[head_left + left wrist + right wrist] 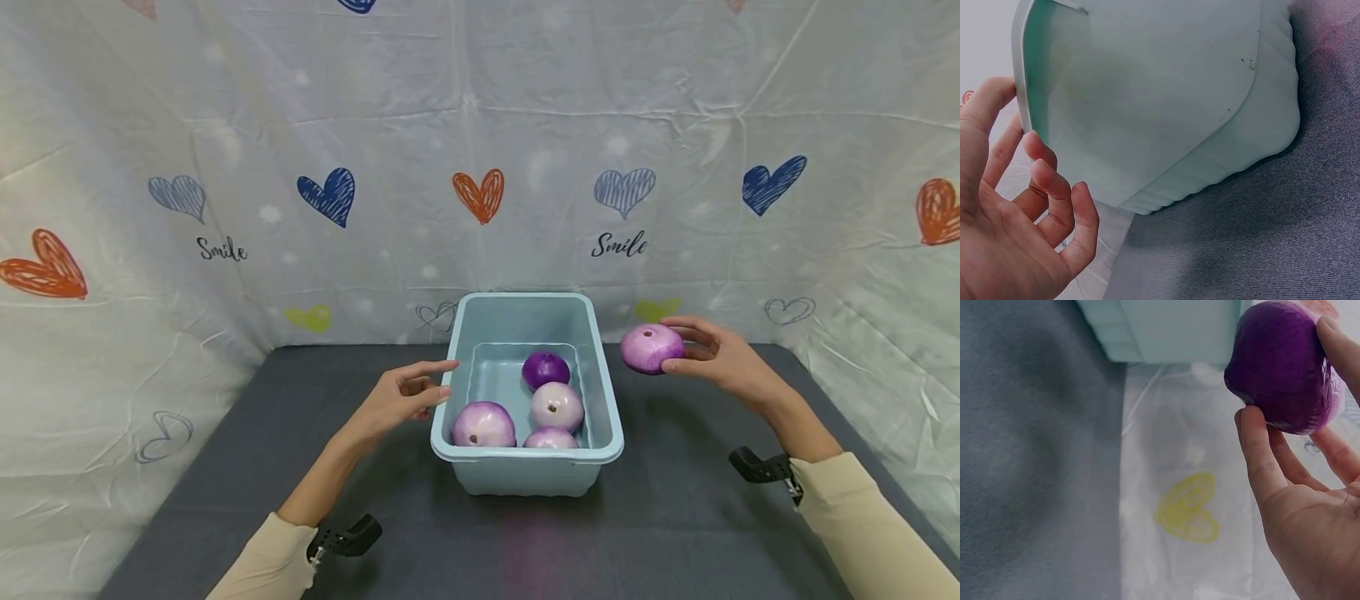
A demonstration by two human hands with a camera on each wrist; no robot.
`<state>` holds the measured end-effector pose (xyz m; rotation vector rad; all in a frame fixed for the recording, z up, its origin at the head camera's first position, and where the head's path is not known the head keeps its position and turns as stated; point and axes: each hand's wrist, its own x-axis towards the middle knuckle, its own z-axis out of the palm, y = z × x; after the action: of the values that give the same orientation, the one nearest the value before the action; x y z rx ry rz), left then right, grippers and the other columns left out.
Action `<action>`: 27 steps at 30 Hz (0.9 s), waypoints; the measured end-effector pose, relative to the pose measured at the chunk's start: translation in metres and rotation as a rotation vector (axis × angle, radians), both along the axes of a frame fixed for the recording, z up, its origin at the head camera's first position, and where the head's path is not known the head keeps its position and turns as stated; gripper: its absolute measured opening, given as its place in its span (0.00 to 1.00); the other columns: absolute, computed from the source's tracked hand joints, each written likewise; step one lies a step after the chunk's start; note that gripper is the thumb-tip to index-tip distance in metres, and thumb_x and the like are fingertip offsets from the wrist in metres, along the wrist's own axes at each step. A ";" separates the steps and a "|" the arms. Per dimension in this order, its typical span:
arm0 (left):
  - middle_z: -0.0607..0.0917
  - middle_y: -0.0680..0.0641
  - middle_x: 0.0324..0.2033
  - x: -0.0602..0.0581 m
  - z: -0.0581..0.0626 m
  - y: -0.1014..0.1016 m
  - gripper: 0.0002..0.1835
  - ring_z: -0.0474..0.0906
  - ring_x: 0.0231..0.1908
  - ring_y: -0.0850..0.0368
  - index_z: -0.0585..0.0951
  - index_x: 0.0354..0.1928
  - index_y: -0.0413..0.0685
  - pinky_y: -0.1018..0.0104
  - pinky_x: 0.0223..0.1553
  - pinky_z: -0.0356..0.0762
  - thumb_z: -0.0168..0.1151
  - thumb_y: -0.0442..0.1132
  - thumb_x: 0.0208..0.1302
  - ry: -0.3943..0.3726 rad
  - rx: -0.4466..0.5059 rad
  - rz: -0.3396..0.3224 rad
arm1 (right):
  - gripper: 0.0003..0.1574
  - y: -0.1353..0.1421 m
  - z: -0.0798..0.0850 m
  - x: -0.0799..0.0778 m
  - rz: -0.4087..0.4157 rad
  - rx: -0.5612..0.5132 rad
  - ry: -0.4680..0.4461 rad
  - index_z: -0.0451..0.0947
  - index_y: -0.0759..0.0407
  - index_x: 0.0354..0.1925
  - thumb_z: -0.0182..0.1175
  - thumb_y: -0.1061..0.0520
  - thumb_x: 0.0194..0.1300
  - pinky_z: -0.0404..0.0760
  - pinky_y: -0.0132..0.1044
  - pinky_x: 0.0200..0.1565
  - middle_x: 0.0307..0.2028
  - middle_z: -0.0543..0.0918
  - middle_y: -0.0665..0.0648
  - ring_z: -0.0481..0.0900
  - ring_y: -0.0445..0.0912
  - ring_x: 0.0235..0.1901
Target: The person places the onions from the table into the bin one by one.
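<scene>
My right hand [716, 358] holds a purple onion [651, 348] above the table, to the right of a light blue plastic bin [611, 408]. Its fingertips and thumb press on opposite sides of the onion. In the right wrist view, the onion [1279, 369] shows a dark purple pointed end and a paler far side. My left hand [397, 396] is at the bin's left rim, index finger stretched out and thumb tip close to the edge. The left wrist view shows the other fingers [1085, 219] loosely bent, beside the bin's outer wall [1147, 94].
Inside the bin are a dark purple onion [546, 370], a whitish one [557, 407] and two pale purple ones, one at the left [483, 425]. The dark grey table [360, 533] ends at a white curtain [390, 108] printed with hearts.
</scene>
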<state>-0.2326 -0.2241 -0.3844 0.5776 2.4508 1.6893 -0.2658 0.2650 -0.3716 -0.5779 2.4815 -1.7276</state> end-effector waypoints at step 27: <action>0.82 0.41 0.36 0.000 0.000 0.001 0.25 0.73 0.31 0.44 0.78 0.69 0.50 0.56 0.37 0.78 0.66 0.42 0.72 -0.020 -0.010 0.012 | 0.40 -0.043 0.028 -0.014 0.092 -0.071 0.043 0.69 0.60 0.70 0.73 0.60 0.63 0.79 0.41 0.53 0.64 0.74 0.61 0.75 0.58 0.60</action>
<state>-0.2325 -0.2231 -0.3841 0.5430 2.4520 1.6785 -0.2794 0.2223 -0.3435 -0.7308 2.3886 -1.7929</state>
